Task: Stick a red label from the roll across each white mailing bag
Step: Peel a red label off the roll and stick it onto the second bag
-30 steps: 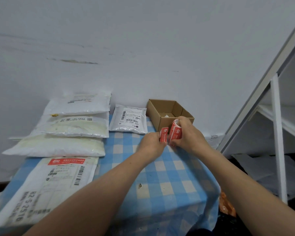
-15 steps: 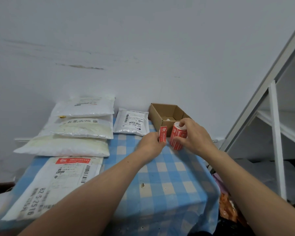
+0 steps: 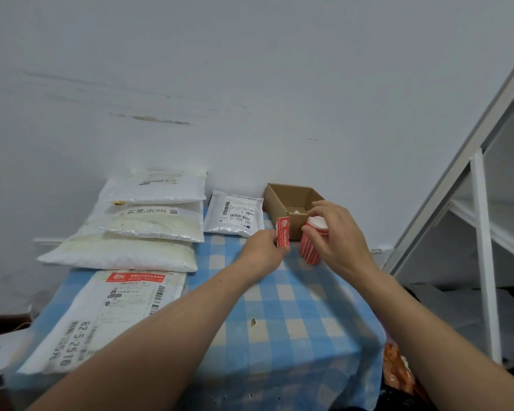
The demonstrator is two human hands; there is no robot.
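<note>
Your left hand (image 3: pixel 264 247) pinches a single red rectangular paper label (image 3: pixel 283 232) between thumb and curled fingers, holding it upright above the blue-and-white checked tablecloth (image 3: pixel 279 310). Your right hand (image 3: pixel 339 241) has its fingers curled round the top of the red label roll with its white core (image 3: pixel 309 247), just beside the label. Whether the roll's base touches the cloth I cannot tell; the label looks separate from the roll, so I judge the peel finished.

Of the bags, only one looks done: the large flat white mailing bag nearest you (image 3: pixel 80 327), on the left of the table, carries a red strip (image 3: pixel 134 277) across its far end, above its printed shipping sheet. Beyond it three plump white mailing bags lie overlapping toward the wall: the near one (image 3: pixel 119 253), the middle one (image 3: pixel 152 225) and the far one (image 3: pixel 158 189); none shows a red label, though part of each is hidden. The small white mailing bag (image 3: pixel 235 213) sits between that stack and the open brown cardboard box (image 3: pixel 285 200), and it shows only its barcode sheet.

So you seem to be early in the job, with one bag labelled and four left; the label in your left hand has yet to go onto any of them.
</note>
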